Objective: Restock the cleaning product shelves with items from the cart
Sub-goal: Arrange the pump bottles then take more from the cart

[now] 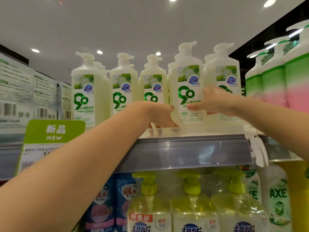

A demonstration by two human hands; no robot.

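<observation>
I see both hands on one white pump bottle [189,77] of pale yellow-green liquid, upright at the front of the top shelf [184,148] between identical bottles [122,84]. The left hand [160,114] has its grip curled round the lower left side, and the right hand [215,101] clasps the right side, thumb on the label. On the shelf below, clear pump bottles [194,206] of yellow liquid stand beside blue refill pouches [107,201].

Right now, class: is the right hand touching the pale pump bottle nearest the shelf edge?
Touching. The head view shows the right hand with its thumb laid on the label of the pump bottle, no gap.
</observation>
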